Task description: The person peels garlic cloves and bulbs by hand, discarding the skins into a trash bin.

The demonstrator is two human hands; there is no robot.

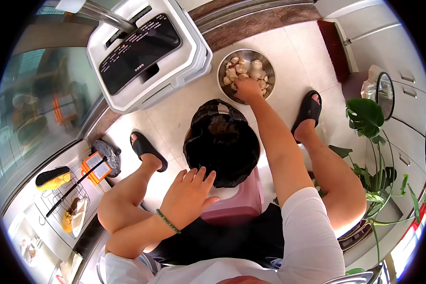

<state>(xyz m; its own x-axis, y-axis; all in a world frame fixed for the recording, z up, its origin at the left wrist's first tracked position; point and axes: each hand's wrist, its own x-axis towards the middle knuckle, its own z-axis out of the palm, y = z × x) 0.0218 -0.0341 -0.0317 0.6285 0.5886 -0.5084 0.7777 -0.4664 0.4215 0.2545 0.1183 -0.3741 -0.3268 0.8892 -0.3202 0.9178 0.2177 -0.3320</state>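
Observation:
My right hand reaches over the near rim into a steel bowl on the floor. Several pale garlic bulbs lie in it, and my fingertips are down among them, mostly hidden. My left hand is open with its fingers spread and nothing in it. Just beyond its fingertips stands a bin lined with a black plastic bag, between my legs. The bottom of the bag is dark, with something brownish inside that I cannot make out. A green bead bracelet circles my left wrist.
A white appliance with a black label panel stands at the upper left. Below the bin is a pink stool or box. A leafy potted plant and white cabinets are to the right. A wire rack hangs at left.

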